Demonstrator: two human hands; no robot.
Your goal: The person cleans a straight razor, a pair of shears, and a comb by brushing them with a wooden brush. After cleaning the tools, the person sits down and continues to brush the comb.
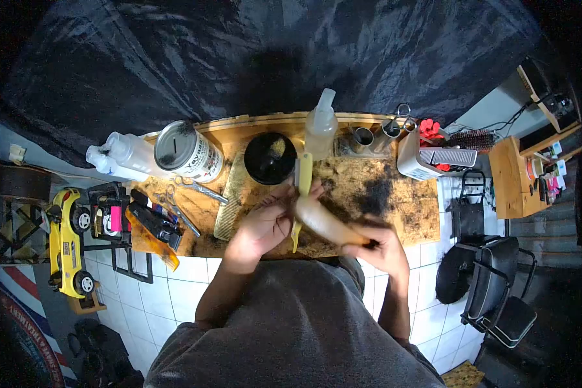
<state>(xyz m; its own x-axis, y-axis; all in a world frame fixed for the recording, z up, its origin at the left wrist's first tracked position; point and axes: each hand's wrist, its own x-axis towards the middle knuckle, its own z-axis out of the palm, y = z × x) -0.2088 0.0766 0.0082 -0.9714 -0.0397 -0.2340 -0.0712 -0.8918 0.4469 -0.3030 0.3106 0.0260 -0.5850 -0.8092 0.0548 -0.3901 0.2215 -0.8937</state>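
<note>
My left hand (265, 226) is closed around a yellow straight razor (305, 173), with a strip of metal showing along its side. The lower yellow end sticks out below my fingers. In my right hand (380, 247) is a brush (326, 221) with pale bristles, smeared by motion. The bristles lie across the razor, close to my left fingers. Behind both hands stands a round black bowl (269, 158) with something light brown on it. A long pale comb (231, 202) lies on the wooden table (343, 187) to the left.
On the left are a can (186, 152), scissors (197, 187), hair clippers (155, 223) and clear bottles (129, 150). A spray bottle (321, 126), metal cups (362, 138) and a white holder (417, 155) line the back. Dark hair clippings (374, 194) cover parts of the table. A black chair (495, 278) stands right.
</note>
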